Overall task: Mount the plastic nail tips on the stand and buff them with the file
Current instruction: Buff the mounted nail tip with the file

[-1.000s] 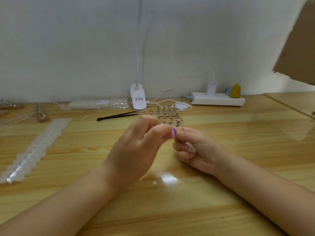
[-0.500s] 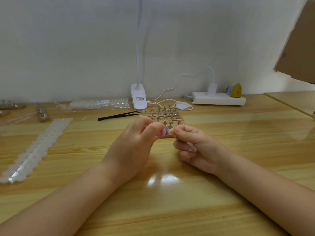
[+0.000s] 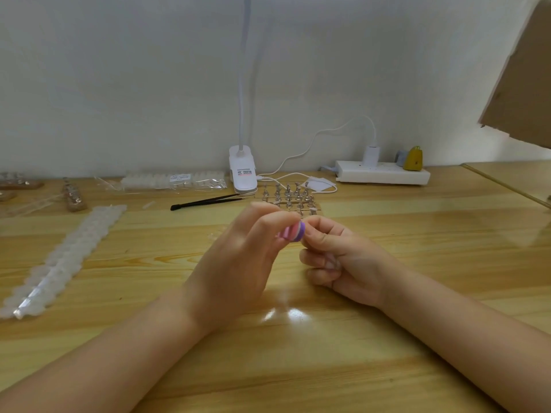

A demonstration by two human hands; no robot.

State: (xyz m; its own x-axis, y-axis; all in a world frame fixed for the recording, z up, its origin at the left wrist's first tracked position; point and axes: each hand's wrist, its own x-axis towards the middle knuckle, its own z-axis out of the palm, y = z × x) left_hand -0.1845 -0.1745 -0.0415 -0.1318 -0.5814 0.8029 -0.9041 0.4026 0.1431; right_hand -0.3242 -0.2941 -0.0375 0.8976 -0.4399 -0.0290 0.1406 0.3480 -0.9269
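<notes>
Two hands meet above the middle of the desk, both forearms resting on the wood. Left hand: grip closed, fingers and thumb curled round a small file with pink, white and purple layers, its purple end toward the right hand. Right hand: thumb and forefinger pinched together right against the file's end; whether a nail tip sits in that pinch cannot be told, as the fingers cover the spot; the remaining fingers are curled into the palm. Stand: wooden base with rows of metal pegs, on the desk just behind the hands. Black tweezers lie left of the stand. Strip of white nail tips runs along the desk at far left. Clip lamp and power strip stand by the wall.
</notes>
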